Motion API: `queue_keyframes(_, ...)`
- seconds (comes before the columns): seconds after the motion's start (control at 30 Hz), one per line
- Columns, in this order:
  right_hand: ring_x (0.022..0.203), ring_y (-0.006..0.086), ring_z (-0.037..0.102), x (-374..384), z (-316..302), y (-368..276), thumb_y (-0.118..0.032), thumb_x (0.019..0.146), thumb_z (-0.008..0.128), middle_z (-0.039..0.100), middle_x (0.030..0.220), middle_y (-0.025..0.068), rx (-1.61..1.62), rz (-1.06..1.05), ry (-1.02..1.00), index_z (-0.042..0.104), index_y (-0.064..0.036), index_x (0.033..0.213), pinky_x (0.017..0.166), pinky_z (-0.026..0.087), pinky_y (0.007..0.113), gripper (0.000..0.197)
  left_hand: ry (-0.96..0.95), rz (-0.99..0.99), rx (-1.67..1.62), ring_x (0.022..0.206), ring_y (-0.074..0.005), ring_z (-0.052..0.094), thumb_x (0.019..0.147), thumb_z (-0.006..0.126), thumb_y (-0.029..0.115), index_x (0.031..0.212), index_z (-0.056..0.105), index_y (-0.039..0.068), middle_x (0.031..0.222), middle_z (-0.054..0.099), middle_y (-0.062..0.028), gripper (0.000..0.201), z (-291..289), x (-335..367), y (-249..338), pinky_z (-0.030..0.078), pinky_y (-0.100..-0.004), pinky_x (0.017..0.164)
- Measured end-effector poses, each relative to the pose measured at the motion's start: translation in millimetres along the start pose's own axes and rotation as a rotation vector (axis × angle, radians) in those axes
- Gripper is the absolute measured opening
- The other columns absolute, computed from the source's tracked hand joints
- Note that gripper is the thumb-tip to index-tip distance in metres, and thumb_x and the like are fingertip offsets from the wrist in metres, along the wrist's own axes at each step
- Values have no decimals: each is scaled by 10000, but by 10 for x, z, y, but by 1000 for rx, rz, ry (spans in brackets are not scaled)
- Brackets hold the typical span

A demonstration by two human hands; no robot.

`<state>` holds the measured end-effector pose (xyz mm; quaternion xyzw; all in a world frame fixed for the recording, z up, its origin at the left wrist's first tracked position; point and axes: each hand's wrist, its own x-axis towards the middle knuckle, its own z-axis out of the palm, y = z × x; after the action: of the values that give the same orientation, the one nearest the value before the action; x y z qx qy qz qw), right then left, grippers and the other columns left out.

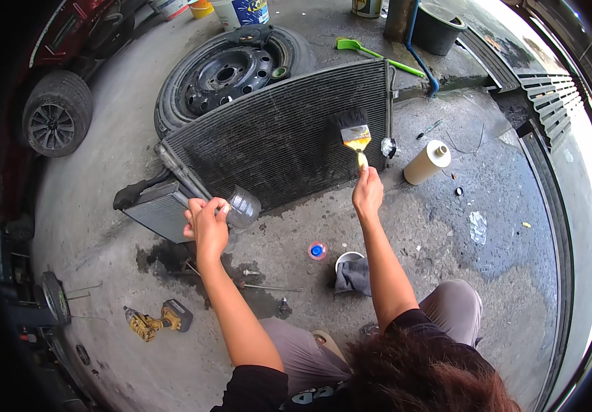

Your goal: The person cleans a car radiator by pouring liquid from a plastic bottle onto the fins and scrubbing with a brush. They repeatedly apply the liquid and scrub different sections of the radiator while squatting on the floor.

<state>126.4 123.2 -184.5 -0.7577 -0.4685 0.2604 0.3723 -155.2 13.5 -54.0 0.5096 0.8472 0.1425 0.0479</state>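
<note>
Okay, both hands are occupied. Right hand (367, 192) is wrapped round the handle of a paintbrush (355, 135), dark bristles against the face of the big radiator (261, 130) just ahead; the low grip probably gives reach and leaves the fingers clear of the fins. Left hand (209, 225) is closed at the neck end of a clear bottle (243, 208), its body pointing toward the right hand; can't tell if those fingers also touch the radiator frame. Radiator spans ahead of both hands, apparently leaning on a wheel (217, 82), which would explain its tilt. Smaller radiator (157, 210) sits just left of the left hand. Beige bottle (426, 165) stands right of the right hand, likely for easy reach. Between the forearms: a blue-capped bottle (317, 251) and a grey cloth (353, 277) hung over a white cup (339, 261). Yellow drill (158, 320) lies left of the left forearm, likely parked out of the way.
</note>
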Motion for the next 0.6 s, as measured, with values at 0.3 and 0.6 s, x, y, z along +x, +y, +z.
queue_keyframes(0.3, 969, 458, 586, -449, 188, 886, -449, 959, 340, 636, 972, 268, -269, 228, -224, 588, -53, 994, 816, 450, 533, 469, -22, -21, -63, 1006, -232, 394, 868, 619, 203, 881, 640, 220, 1020, 394, -24, 30, -104, -3, -13, 269, -470, 888)
queue_keyframes(0.6, 864, 484, 580, 879, -49, -326, -379, 989, 309, 613, 878, 301, -27, -109, 172, 570, 26, 905, 759, 446, 540, 489, -11, 11, -60, 974, -212, 412, 868, 624, 238, 883, 646, 222, 1014, 415, -3, 32, -63, -15, 26, 285, -442, 856)
